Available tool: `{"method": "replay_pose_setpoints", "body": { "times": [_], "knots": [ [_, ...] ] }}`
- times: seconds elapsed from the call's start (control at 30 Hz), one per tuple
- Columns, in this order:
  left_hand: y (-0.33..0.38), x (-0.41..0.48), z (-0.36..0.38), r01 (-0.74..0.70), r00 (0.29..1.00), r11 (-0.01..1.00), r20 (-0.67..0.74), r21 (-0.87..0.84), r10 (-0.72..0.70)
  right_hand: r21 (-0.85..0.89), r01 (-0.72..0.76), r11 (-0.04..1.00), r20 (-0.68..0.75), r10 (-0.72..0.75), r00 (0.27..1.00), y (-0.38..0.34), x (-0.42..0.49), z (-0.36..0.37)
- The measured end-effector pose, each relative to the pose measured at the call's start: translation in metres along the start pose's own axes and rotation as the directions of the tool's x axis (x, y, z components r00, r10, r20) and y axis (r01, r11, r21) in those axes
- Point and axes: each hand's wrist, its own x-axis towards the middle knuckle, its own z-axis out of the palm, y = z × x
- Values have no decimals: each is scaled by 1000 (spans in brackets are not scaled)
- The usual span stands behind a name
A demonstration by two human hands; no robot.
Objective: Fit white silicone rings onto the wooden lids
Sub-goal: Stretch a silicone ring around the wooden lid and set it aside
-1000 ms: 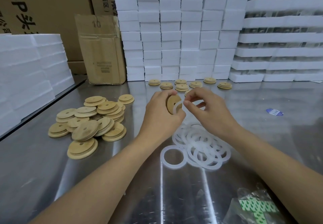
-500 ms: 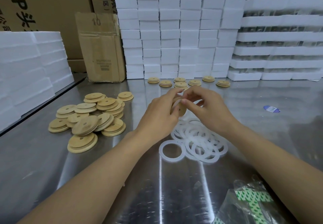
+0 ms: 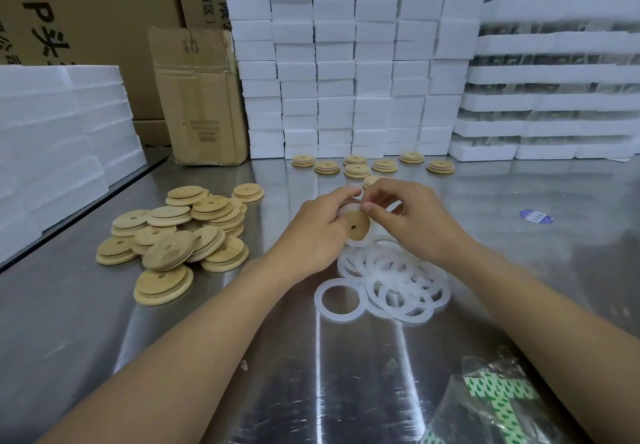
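My left hand (image 3: 317, 232) grips a round wooden lid (image 3: 357, 226) with a centre hole, held on edge above the table. A white silicone ring (image 3: 356, 244) wraps around the lid's rim. My right hand (image 3: 412, 225) pinches the ring at the lid's top edge. Below the hands lies a loose pile of white silicone rings (image 3: 394, 281). A heap of bare wooden lids (image 3: 173, 235) sits to the left. Several lids (image 3: 356, 170) lie in a row at the back of the table.
The steel table (image 3: 104, 322) carries a cardboard box (image 3: 201, 97) at the back left and stacked white foam blocks (image 3: 346, 62) behind. More foam (image 3: 52, 132) stands at the left. A plastic bag with green print (image 3: 495, 405) lies front right; a blue sticker (image 3: 536, 216) lies to the right.
The lid has turned from facing left to showing its holed face towards me, and the ring has gone from my right fingers onto the lid's rim. Both hands closed together.
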Motion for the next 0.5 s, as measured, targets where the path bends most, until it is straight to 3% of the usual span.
{"method": "replay_pose_setpoints", "body": {
  "times": [0.5],
  "knots": [
    [-7,5,-5,-18,1000,996,18,83,17,-68,-26,997,53,29,998,2,1,-7]
  ]
}}
